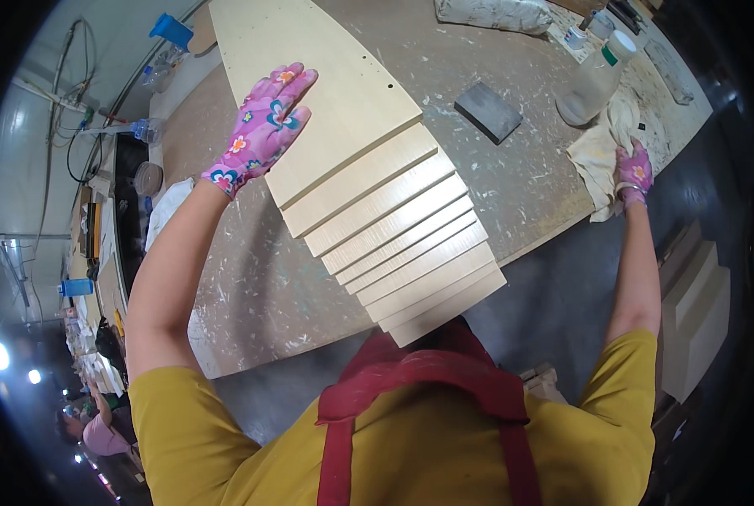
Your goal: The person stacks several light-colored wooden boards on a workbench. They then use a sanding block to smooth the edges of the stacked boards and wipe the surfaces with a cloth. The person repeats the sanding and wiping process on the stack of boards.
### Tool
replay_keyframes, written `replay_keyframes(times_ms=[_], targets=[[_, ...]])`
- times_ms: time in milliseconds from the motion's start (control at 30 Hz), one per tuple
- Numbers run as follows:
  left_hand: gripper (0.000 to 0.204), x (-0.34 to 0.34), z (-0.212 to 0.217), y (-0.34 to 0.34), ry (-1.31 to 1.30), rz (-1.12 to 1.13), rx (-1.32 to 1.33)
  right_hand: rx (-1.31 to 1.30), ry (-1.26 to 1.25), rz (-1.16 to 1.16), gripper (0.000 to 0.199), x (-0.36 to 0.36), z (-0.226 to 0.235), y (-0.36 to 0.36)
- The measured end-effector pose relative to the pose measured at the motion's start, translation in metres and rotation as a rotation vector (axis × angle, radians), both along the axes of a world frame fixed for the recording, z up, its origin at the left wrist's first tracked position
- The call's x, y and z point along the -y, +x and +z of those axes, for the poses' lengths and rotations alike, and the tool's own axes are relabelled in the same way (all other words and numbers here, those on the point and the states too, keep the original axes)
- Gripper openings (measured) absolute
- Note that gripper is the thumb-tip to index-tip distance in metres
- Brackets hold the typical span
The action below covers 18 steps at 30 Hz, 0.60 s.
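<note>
Left hand (263, 126): fingers nearly together, flat on stacked panels (343, 101); right hand (634, 173): fingers pinching cloth (593, 162); grey block (488, 112), on desk (520, 181) between them

The boards (343, 101) are pale, smooth wood, stacked flat on the bench (276, 304) and staggered so that each lower one shows a strip of its face beyond the one above. They lie slantwise, their near ends jutting past the bench's front edge. The top board has a bowed right edge and small dark holes near it; its far end runs out of view. The cloth (595, 158), cream and crumpled, lies well to the right, at the bench's edge.
</note>
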<state>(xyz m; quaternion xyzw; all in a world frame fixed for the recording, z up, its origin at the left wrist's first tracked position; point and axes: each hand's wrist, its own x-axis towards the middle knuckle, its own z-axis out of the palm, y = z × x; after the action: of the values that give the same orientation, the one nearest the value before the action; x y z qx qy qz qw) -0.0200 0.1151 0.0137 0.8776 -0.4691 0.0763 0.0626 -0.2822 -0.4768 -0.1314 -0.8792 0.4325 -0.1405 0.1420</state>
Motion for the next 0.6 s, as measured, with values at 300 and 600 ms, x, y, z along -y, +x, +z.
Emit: replay_keyframes(times_ms=[300,600], targets=[[0.053,-0.003,-0.004,0.0,-0.029,-0.02,0.047,0.81,0.38,0.37,0.045,-0.2,0.142,-0.073],[0.057,-0.007,-0.02,0.017,-0.027,-0.041,0.134,0.363,-0.459,1.166,0.04,-0.473,0.103,0.076]])
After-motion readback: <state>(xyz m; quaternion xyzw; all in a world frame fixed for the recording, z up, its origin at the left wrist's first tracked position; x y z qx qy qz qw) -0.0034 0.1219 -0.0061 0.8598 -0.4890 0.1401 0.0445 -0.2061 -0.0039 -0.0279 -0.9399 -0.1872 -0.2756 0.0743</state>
